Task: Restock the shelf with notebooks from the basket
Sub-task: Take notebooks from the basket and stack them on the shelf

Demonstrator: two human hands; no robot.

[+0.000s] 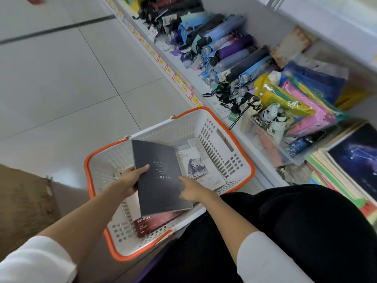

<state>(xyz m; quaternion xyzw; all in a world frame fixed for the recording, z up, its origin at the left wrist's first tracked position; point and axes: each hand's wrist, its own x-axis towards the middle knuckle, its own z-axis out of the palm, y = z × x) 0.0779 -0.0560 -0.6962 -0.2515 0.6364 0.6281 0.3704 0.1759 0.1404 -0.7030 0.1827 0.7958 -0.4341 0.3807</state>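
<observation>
A dark grey notebook (pixel 159 176) is lifted above the white basket with orange rim (pixel 224 127) on the floor. My left hand (pixel 130 178) grips its left edge, thumb on the cover. My right hand (pixel 192 189) holds the right edge, thumb on top and fingers underneath. Inside the basket lie a pale notebook with a mountain picture (pixel 200 166) and a dark red notebook (pixel 155 223). On the low shelf at the right stands a stack of notebooks (pixel 336 180), topped by a dark blue constellation cover (pixel 359 158).
The white shelf (pixel 204 86) with yellow price tags holds rows of folded umbrellas (pixel 230 52), a clear bin (pixel 265 144) of small items and colourful plastic pouches (pixel 302 105). A brown sack-like object (pixel 24 201) sits at the left. My black-clad knee (pixel 295 221) is beside the basket.
</observation>
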